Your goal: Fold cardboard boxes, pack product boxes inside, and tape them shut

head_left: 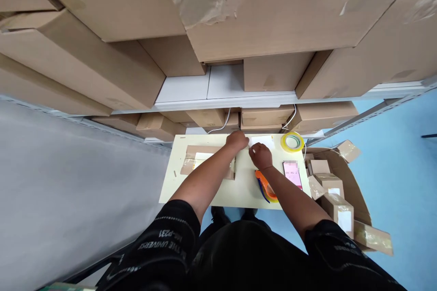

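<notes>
My left hand (237,141) is closed in a pinch at the left edge of a white paper sheet (262,141) near the table's back edge. Close beside it, my right hand (261,155) has its fingers curled together at the sheet's lower left corner; the fingertips are small and partly hidden. A flat cardboard box (191,157) with clear tape and a white label lies under and left of my left forearm. Below my right hand rests an orange tape dispenser (264,183) with a blue part, partly covered by my right forearm.
A yellow tape roll (292,142) and a phone (292,173) showing a timer lie on the right of the pale table (170,186). Small taped boxes (336,209) fill a large open carton on the right. Shelves (225,95) with large cardboard boxes (273,9) rise in front.
</notes>
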{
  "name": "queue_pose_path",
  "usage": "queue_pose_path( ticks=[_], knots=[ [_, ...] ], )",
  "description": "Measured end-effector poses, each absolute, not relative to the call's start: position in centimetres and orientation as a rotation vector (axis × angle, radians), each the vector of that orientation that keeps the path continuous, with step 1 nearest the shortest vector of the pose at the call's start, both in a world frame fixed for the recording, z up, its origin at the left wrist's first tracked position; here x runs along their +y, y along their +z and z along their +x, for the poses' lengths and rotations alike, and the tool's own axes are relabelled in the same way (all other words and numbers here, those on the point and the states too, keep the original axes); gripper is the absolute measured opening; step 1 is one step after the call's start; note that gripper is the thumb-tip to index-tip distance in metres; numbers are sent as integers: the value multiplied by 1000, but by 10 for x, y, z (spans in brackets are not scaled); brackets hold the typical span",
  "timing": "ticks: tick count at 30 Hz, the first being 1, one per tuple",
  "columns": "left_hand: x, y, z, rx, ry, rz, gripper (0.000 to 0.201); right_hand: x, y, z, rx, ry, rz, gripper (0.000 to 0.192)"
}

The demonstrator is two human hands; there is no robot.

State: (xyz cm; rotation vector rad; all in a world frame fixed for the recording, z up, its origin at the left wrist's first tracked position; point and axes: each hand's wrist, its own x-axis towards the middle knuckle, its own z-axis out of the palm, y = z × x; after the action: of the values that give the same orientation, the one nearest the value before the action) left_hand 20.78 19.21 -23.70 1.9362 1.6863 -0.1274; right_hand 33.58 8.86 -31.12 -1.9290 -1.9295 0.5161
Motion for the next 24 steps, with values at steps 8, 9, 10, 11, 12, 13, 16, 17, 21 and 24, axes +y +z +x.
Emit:
queue_pose_path(
  ticks=[8,9,10,11,12,13,16,17,21,24],
  knots=[
    [200,-242,188,1769,-219,1918,32,97,-332,359,-2020,628,-1871,51],
    [200,-242,187,1773,-237,1912,33,103,-332,361,-2052,620,-1948,55],
    [199,-243,185,1777,-256,1906,33,109,-332,362,-2099,624,-2020,60],
    [198,-244,184,1780,-276,1900,32,116,-332,362,-2161,635,-2080,65],
    [198,-244,183,1781,-298,1896,32,123,-331,362,-2233,643,-2124,68],
    [197,-245,183,1781,-321,1894,31,128,-331,360,-2308,643,-2150,70],
    [195,-246,183,1780,-395,1892,30,138,-331,355,-2455,605,-2190,68],
    [195,-246,183,1780,-419,1889,30,140,-332,354,-2472,590,-2200,67],
    [195,-243,186,1794,-481,1867,34,140,-335,350,-2485,567,-2244,66],
    [195,-241,188,1821,-508,1834,40,137,-338,349,-2523,551,-2216,67]
  ],
)
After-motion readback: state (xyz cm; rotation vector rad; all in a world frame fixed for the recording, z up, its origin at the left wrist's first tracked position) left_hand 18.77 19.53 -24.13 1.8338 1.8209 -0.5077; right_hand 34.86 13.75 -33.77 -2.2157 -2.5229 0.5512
